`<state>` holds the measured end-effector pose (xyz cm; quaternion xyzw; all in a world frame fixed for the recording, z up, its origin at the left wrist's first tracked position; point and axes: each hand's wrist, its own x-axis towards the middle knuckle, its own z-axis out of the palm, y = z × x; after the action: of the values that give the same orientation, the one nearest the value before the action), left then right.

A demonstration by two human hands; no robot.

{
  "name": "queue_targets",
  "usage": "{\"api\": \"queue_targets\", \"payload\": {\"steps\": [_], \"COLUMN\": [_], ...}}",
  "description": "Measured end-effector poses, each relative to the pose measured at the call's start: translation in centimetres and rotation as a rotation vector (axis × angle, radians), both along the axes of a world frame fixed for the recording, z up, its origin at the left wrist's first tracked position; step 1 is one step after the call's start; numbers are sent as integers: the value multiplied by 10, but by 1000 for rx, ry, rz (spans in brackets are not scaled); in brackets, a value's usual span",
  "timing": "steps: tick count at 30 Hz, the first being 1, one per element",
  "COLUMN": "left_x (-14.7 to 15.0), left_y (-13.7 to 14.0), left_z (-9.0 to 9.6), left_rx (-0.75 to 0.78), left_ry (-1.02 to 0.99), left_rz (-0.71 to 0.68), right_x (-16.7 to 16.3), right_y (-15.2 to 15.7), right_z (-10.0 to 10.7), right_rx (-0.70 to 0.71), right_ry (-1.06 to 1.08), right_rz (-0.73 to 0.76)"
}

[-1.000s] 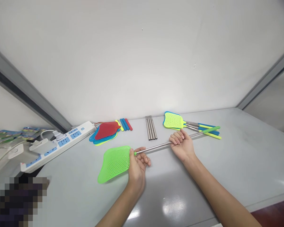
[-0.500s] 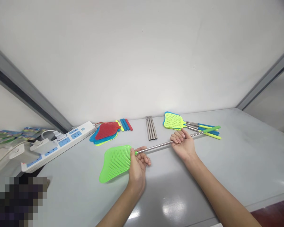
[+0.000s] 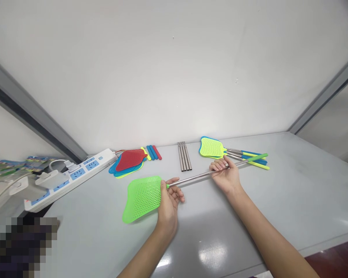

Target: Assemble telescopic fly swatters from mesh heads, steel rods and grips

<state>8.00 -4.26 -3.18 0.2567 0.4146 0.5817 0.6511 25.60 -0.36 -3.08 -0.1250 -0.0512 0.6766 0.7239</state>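
A green fly swatter (image 3: 143, 197) with a long metal telescopic rod and green grip is held across the front of me, extended. My left hand (image 3: 169, 204) grips it where the mesh head meets the rod, thumb on top of the head's edge. Farther right, my right hand (image 3: 226, 175) has its fingers curled round the rod, short of the green grip. Behind that grip lie several fly swatters (image 3: 212, 148) with yellow and blue heads, stacked together. Several bare metal rods (image 3: 185, 156) rest side by side near the wall.
To the left are loose red, blue and yellow swatter heads (image 3: 130, 160) and several coloured grips (image 3: 153, 152). A white power strip (image 3: 72, 179) with plugs and cables runs along the table's left side. A white wall (image 3: 174, 77) stands behind.
Both hands keep their hold on the green fly swatter, which is almost still. The view has shifted very slightly.
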Motion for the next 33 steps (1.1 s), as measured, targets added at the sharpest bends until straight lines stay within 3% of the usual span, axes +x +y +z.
{"api": "queue_targets", "payload": {"steps": [17,33], "left_x": [2,-1], "left_y": [0,-1], "left_z": [-1,-1], "left_rx": [-25,3], "left_ry": [-21,-73], "left_rz": [35,11], "right_x": [5,-1], "right_y": [1,-4], "right_z": [-1,-2], "right_rx": [-49,-122], "right_ry": [-50,74], "right_rz": [14,9]}}
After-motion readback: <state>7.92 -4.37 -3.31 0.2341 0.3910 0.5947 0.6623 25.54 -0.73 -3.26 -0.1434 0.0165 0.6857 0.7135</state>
